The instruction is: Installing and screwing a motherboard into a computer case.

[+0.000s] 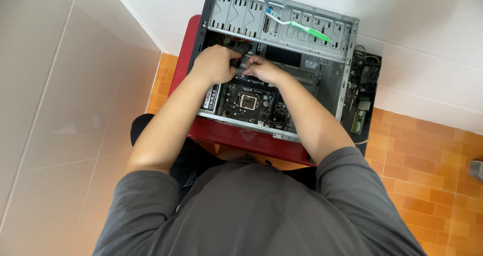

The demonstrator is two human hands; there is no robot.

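An open grey computer case lies on its side on a red stool. A dark motherboard with a square processor socket sits inside it. My left hand is closed around a dark tool handle at the board's upper edge. My right hand rests beside it, fingers bent down onto the board's top edge. What the fingertips touch is hidden.
A green and white toothbrush lies on the case's drive bay frame. A loose circuit board with cables leans against the white wall at the right of the case. Orange floor tiles surround the stool.
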